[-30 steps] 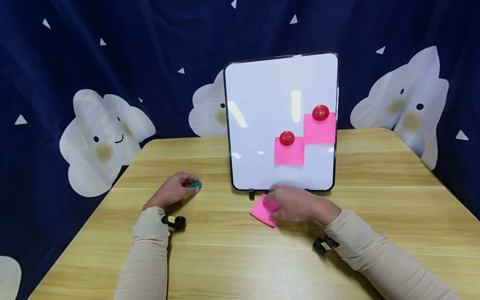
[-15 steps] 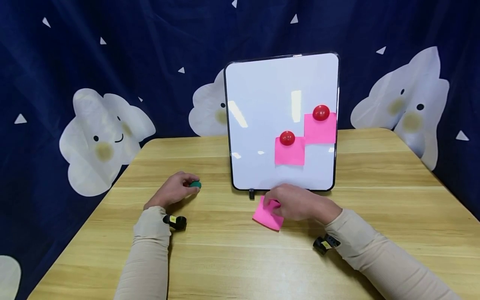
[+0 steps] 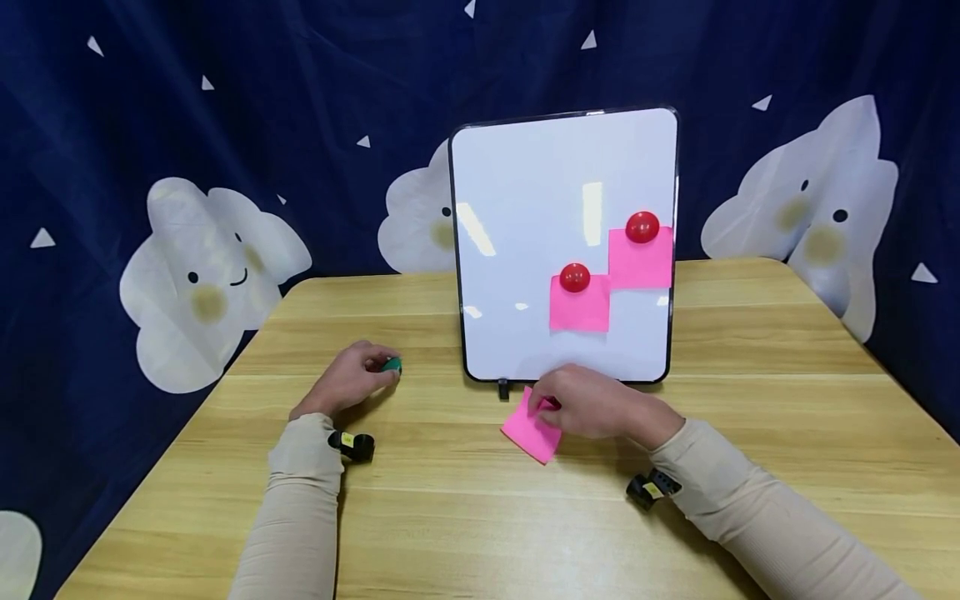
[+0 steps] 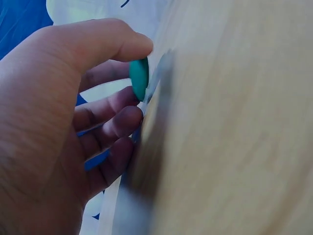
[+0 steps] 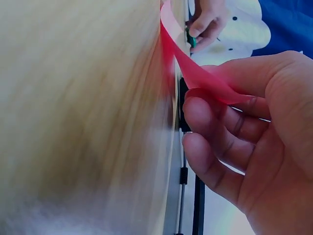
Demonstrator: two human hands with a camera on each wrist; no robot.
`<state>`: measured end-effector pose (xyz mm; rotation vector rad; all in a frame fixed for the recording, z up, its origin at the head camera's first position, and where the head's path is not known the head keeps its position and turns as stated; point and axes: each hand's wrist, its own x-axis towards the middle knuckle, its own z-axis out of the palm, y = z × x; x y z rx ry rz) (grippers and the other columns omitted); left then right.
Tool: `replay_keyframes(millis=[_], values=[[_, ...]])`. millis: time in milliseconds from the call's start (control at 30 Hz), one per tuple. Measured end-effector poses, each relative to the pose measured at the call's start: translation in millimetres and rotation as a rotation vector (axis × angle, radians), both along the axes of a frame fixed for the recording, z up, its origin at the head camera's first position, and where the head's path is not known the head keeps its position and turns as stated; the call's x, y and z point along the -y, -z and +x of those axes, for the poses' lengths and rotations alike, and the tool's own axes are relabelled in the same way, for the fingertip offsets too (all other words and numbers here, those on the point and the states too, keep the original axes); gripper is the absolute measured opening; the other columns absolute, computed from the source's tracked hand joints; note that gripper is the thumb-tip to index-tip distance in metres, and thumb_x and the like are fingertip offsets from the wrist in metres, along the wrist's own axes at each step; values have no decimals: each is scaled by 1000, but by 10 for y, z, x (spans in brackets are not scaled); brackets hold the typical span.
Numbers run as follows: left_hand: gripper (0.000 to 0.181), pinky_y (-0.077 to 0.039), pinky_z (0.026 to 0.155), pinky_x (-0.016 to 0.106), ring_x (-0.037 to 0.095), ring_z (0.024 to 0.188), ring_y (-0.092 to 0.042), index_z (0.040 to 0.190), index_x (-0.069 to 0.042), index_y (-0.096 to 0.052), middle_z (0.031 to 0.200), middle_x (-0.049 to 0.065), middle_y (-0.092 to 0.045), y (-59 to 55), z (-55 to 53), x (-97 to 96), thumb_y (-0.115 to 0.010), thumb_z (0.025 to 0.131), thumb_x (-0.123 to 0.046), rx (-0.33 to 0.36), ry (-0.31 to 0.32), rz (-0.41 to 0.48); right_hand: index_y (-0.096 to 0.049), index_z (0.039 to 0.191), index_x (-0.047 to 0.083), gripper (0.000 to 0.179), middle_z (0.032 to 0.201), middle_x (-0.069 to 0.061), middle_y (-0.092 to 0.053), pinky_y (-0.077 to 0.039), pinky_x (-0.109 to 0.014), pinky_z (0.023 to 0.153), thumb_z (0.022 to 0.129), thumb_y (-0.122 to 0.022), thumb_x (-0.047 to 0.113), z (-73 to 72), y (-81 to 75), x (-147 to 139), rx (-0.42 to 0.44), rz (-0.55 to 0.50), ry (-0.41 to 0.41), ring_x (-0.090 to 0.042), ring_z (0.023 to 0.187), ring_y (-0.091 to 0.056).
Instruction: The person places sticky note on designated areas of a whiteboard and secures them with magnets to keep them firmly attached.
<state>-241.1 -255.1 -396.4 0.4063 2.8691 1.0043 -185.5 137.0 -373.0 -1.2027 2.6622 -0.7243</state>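
Observation:
Low over the left part of the table, my left hand (image 3: 348,379) pinches a small round green magnet (image 4: 139,78) between thumb and fingers. My right hand (image 3: 592,402), just in front of the whiteboard's bottom edge, grips a pink sticky note (image 3: 531,432) by one side. In the right wrist view the note (image 5: 195,73) curves up between thumb and fingers. The whiteboard (image 3: 525,192) stands upright behind it. Two more pink notes hang on its right side, the lower note (image 3: 579,312) under a red magnet (image 3: 575,277) and the upper note (image 3: 640,265) under another red magnet (image 3: 642,227).
The wooden table (image 3: 450,517) stretches out under both arms. A black foot (image 3: 503,389) of the whiteboard juts forward close to the held note. Behind the table hangs a dark blue curtain (image 3: 315,108) with white clouds. Each wrist wears a small black camera.
The pink note in my right hand has shifted and turned a little while the hand has risen slightly. The green magnet has tilted in my left fingers. The whiteboard is as before.

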Motion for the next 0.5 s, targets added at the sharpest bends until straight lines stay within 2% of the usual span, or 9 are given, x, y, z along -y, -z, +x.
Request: replay_keyframes(millis=[133,300,500], values=[[39,-49,88,44,25,99,-60,131,-7,-66,109,9,-58,5,-12,3,-69,96,-24,-32,10,5,-77,96,16,7,78,13,-58,-48,-28,70,91,-73,13,-1,-1,7,-7,0,3,-8,73,-53],[39,-48,91,46,25,101,-61,130,-8,-66,111,8,-61,5,-22,-3,-69,96,-26,-50,7,-5,-77,97,16,8,78,13,-58,-47,-28,69,91,-73,13,-7,14,8,-19,-2,5,-8,73,-52],[37,-49,93,47,28,108,-60,127,-9,-66,118,9,-63,-16,2,-27,-69,96,-28,-41,-20,6,-76,97,17,8,78,12,-57,-46,-28,69,90,-73,12,-3,6,22,-32,-11,16,-9,73,-52]])
